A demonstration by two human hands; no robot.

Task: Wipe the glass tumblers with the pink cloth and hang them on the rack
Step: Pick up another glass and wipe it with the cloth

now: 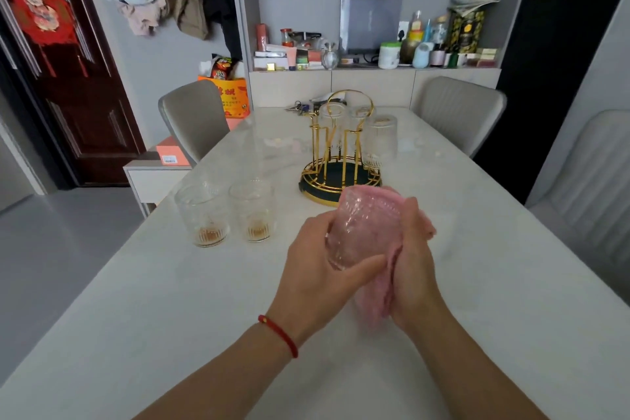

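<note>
Over the middle of the white table (pixel 170 317), my left hand (pixel 313 269) grips a ribbed glass tumbler (pixel 358 225) tilted away from me. The pink cloth (pixel 378 297) is stuffed inside the tumbler and hangs down beside it, and my right hand (pixel 414 269) holds the cloth against the glass. Two more tumblers (pixel 204 215) (pixel 254 211) stand upright to the left, each with a little brown liquid at the bottom. Behind my hands stands the gold rack (pixel 341 160) on its dark round base, with tumblers hanging upside down on it, one at the right (pixel 380 140).
Grey chairs stand at the far left (pixel 194 123), far right (pixel 456 112) and right side (pixel 586 187) of the table. Keys (pixel 300 108) lie at the table's far edge. A cluttered shelf (pixel 375 54) fills the back wall. A low cabinet (pixel 153 174) stands left of the table.
</note>
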